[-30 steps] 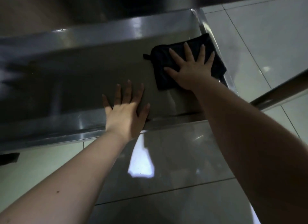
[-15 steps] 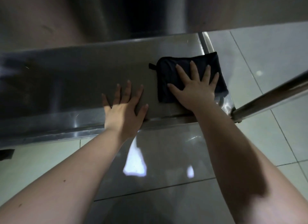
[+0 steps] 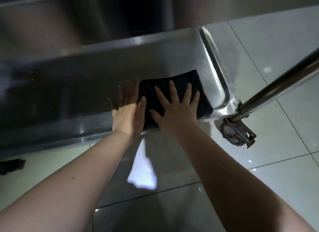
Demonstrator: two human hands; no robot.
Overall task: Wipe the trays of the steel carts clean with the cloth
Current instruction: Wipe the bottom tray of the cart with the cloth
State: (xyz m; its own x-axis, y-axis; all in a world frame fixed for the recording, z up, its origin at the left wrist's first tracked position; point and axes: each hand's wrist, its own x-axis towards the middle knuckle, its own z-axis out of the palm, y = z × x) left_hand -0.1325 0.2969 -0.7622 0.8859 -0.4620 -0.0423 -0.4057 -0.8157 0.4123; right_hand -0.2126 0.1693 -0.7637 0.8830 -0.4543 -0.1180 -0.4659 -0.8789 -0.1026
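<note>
A folded black cloth (image 3: 193,81) lies flat in the near right corner of the low steel cart tray (image 3: 172,55). My right hand (image 3: 176,109) presses on the cloth with its fingers spread and straight. Just left of it, my left hand (image 3: 128,114) lies flat with straight fingers, its thumb side against the cloth's left edge and its palm over the tray's near rim. The tray's left part is in deep shadow.
A higher steel shelf (image 3: 69,16) overhangs the tray at the back. The cart's steel post (image 3: 279,83) rises from the near right corner, above a caster wheel (image 3: 233,136). Glossy floor tiles (image 3: 276,162) surround the cart. A dark object (image 3: 12,166) lies on the floor at left.
My right hand has slid the cloth toward the tray's near edge and a little left. My left hand now lies against the cloth. The view has shifted, showing the caster.
</note>
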